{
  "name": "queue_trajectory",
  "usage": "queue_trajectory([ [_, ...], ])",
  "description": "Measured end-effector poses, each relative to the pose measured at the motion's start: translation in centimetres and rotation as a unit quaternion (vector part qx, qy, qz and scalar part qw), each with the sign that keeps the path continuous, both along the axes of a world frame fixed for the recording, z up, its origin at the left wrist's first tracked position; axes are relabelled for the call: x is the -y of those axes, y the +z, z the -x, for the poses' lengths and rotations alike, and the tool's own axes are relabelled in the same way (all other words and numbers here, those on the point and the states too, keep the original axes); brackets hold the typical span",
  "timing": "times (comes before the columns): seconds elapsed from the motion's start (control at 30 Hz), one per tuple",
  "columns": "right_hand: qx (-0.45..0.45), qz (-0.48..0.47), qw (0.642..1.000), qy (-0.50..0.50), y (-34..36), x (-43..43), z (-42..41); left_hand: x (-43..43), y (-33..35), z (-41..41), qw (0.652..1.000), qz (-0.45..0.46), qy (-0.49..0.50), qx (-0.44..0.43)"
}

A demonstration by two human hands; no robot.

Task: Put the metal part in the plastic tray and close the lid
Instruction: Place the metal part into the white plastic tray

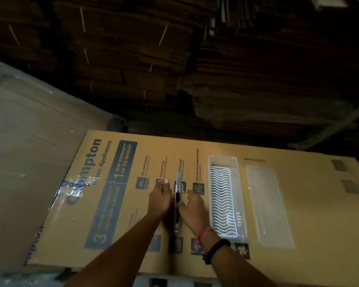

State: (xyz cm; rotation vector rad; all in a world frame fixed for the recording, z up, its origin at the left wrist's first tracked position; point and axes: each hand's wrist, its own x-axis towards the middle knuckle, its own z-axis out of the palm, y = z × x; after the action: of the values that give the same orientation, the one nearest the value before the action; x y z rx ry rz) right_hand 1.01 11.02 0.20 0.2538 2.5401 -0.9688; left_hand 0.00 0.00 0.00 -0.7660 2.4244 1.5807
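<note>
Shiny metal part (177,201) stands on edge mid-way along the cardboard box (278,214) top, pressed between the left hand (160,198) and right hand (193,208), fingers closed against it. Beside them, toward the right edge, lie the open plastic tray (226,195) and then its lid (267,206).

A single head-worn wide-angle view looks forward and steeply down from above the person's own forearms, which enter from the bottom edge toward the frame's centre. It sits close over a large printed cardboard box (195,204) that fills the lower half. The upper half faces dim stacks of bundled flattened cardboard (133,59), farther off. Straight edges bow near the borders.
</note>
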Motion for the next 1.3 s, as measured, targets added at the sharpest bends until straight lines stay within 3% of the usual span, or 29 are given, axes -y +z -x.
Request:
queue_trajectory([
  [0.17, 0.032, 0.042, 0.997, -0.063, -0.8, 0.8, 0.7, -0.1, -0.9, 0.6, 0.999, -0.017, 0.027, 0.017],
  [0.33, 0.027, 0.049, 0.993, -0.105, -1.6, 1.2, 1.8, -0.9, -1.6, 1.0, 0.998, -0.033, -0.008, 0.046],
  [0.5, 0.046, 0.092, 0.973, -0.209, -2.5, 1.6, 2.2, -1.0, -2.8, 1.4, 0.996, -0.038, 0.0, 0.086],
  [0.7, 0.043, 0.118, 0.959, -0.254, -3.3, 2.0, 2.5, -0.8, -3.0, 2.4, 0.989, -0.089, 0.023, 0.112],
  [1.0, 0.022, 0.204, 0.94, -0.274, -2.4, 1.1, 2.3, -1.2, -2.2, 3.5, 0.978, -0.173, 0.067, 0.096],
  [1.3, 0.013, 0.185, 0.958, -0.219, -1.1, -0.1, 1.9, -2.0, -0.6, 5.6, 0.97, -0.211, 0.102, 0.069],
])
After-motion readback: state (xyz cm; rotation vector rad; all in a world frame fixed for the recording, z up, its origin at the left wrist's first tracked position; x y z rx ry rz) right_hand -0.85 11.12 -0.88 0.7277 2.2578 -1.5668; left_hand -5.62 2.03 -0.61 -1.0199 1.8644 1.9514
